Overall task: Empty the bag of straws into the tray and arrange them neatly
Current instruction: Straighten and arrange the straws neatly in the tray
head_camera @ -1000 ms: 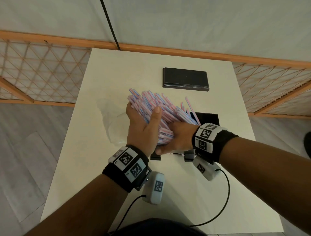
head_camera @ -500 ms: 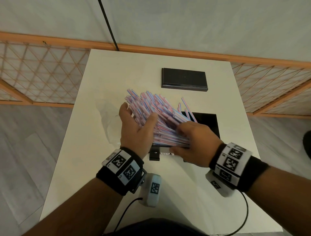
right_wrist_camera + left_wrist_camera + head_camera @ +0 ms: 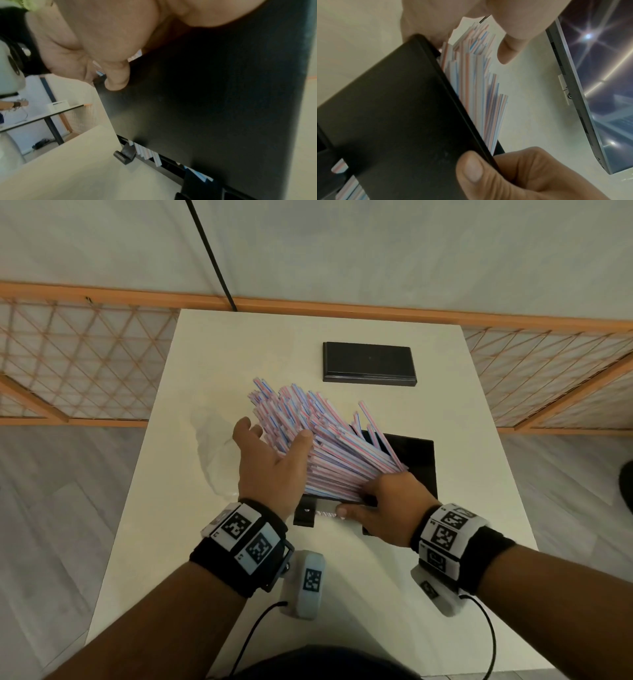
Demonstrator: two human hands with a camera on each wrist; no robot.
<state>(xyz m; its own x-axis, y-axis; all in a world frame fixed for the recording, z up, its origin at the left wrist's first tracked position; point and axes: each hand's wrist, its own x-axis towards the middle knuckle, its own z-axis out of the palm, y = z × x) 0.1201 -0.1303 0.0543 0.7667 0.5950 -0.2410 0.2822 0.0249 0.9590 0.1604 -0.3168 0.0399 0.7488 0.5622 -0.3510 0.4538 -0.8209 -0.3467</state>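
A thick bundle of pink-and-blue striped straws (image 3: 325,446) leans out of the black tray (image 3: 418,453), fanning up and to the left. My left hand (image 3: 270,460) holds the bundle, thumb across its top and fingers behind it. In the left wrist view the straws (image 3: 471,81) pass between thumb and fingers, above the tray's wall (image 3: 393,108). My right hand (image 3: 387,508) grips the tray's near wall (image 3: 205,108), thumb outside and fingers over the rim by the straws' near ends. The empty clear bag (image 3: 214,446) lies left of the hands.
A flat black lid (image 3: 370,363) lies at the back of the white table (image 3: 239,354). A wooden lattice fence (image 3: 75,361) and a wall stand behind it. The table's front edge runs close under my forearms. The left wrist view shows a monitor (image 3: 599,81).
My right hand left the bundle's underside and came back to the tray's near wall. The straws have tilted down towards the tray and fanned wider. My left hand stayed on the bundle.
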